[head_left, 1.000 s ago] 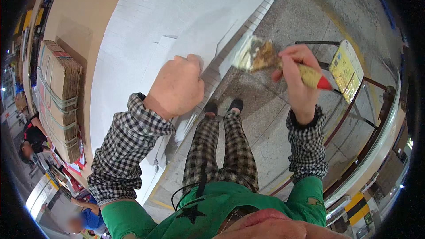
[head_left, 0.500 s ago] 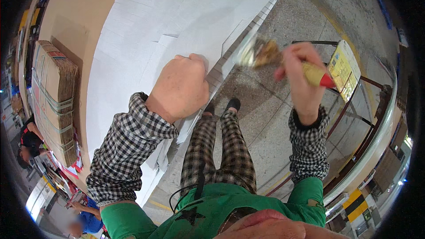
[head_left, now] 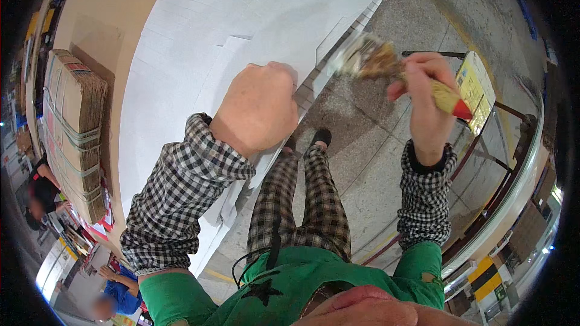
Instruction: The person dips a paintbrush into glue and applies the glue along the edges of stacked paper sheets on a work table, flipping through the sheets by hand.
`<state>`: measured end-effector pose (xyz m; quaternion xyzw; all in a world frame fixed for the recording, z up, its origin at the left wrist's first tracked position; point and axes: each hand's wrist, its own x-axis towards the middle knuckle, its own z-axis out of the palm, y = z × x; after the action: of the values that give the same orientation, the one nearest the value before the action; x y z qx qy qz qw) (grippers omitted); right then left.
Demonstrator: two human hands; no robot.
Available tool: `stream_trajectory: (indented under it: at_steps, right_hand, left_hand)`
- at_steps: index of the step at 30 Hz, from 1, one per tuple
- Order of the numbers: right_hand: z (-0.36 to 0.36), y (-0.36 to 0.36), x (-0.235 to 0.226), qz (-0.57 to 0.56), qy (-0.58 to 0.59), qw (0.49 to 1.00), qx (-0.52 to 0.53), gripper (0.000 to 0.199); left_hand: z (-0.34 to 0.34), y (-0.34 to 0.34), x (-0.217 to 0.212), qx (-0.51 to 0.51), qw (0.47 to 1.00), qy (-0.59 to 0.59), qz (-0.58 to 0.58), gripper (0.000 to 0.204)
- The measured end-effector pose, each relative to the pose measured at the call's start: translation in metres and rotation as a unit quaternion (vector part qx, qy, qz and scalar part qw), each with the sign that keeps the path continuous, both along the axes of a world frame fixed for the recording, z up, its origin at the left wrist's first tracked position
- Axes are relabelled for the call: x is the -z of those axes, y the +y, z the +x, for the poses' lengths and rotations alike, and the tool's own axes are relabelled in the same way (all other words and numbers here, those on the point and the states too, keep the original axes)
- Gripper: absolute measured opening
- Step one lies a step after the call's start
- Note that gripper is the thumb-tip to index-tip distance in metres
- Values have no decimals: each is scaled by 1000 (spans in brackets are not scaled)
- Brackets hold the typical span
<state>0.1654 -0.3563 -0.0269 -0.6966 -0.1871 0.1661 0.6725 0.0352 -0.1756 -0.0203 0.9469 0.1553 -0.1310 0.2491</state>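
White paper sheets [head_left: 181,66] lie fanned in overlapping layers, their stepped edges forming a slanting border on the right. My left hand [head_left: 257,108] rests on them near that border, closed into a fist with its back up. Its fingertips are hidden, so whatever it may hold cannot be seen. In my right hand [head_left: 432,105], closed round the handle, is a wide flat brush [head_left: 380,62] with a yellow, red-tipped handle and a brownish ferrule. Its pale, motion-blurred bristles point left, over or just above the sheets' right edge; contact cannot be made out.
A tan board [head_left: 121,0] carries the sheets. On its left stands a strapped cardboard bundle [head_left: 72,127]. A dark metal frame with a yellow-labelled panel [head_left: 477,87] is at right, near a curved table edge [head_left: 519,205]. Another person in blue [head_left: 124,293] works at lower left.
My right hand and the brush have moved slightly to the right. My left fist has shifted a little right and up along the sheets. The dark object at the top edge has left view.
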Motion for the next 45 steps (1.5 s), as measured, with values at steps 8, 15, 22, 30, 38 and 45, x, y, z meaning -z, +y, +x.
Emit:
stream_trajectory:
  at_steps: [8,15,22,30,38,45]
  right_hand:
    - [-28,-7,-4,-25,43,998,-39,6]
    - [-49,-15,-2,-36,1,997,-72,9]
    - [-60,-22,-4,-20,50,996,-76,8]
    - [-65,-50,0,1,-33,992,-122,4]
    - [-60,-119,15,-2,-73,997,31,16]
    - [-72,-152,19,-64,-47,995,53,23]
  left_hand:
    - [4,0,-2,5,1000,-8,-5,12]
    - [2,3,-1,14,1000,7,-2,14]
    - [10,-1,0,22,1000,6,20,16]
    - [13,-4,2,12,999,26,39,20]
    - [-25,-58,62,-102,960,-24,260,52]
    - [-111,-105,49,-235,947,-153,160,74]
